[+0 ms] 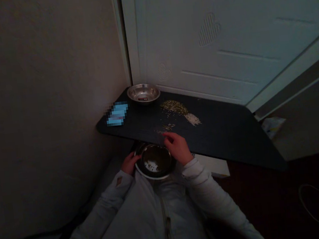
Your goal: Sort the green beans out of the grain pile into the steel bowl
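My left hand grips the rim of a metal bowl held at the table's front edge, close to my body. A few small dark grains lie on the bowl's bottom. Over the edge beside the bowl, my right hand has its fingers pinched together; whatever is between them is too small to make out. Just beyond the fingertips lies a small scatter of grains. Farther back on the table are a larger pile of greenish and pale grains and, touching it, a pile of white grains.
The dark table stands against a white door and a wall on the left. A second metal bowl sits at its back left, near a lit phone. Under the front edge is a white box. Cables lie at the lower right.
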Demonstrator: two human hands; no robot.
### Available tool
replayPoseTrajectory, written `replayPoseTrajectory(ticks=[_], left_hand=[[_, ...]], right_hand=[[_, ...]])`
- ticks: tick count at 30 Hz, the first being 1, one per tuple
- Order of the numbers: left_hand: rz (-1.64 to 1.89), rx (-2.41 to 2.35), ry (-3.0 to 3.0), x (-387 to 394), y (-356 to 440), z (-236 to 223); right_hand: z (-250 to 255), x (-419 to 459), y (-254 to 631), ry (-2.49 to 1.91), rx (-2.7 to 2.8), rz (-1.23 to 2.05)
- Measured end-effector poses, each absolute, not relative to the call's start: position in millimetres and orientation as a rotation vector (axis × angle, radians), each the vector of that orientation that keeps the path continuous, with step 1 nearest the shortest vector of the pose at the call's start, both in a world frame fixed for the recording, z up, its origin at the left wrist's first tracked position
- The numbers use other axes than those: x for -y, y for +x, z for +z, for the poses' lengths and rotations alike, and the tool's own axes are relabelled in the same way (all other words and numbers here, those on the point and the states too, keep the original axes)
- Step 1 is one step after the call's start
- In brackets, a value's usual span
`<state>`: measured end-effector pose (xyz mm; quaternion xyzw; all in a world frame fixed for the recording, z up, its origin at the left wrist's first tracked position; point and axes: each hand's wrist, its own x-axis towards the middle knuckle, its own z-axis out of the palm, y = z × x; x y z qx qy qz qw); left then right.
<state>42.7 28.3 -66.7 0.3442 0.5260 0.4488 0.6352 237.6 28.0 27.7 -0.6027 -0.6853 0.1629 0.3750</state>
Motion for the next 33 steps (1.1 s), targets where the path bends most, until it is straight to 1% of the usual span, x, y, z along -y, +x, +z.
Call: replayPoseTrajectory(ticks=[16,33], left_hand=[[1.011,-1.236,0.822,-27.1,43.4,-61.6],[1.022,-1.209,0.778,-25.7,44.7,-58.9]], right_hand=[[24.4,3.6,252.6,-1.624,1.621,0.457],[32.1,7.9,278.3,-1.711,1.522,0.448]])
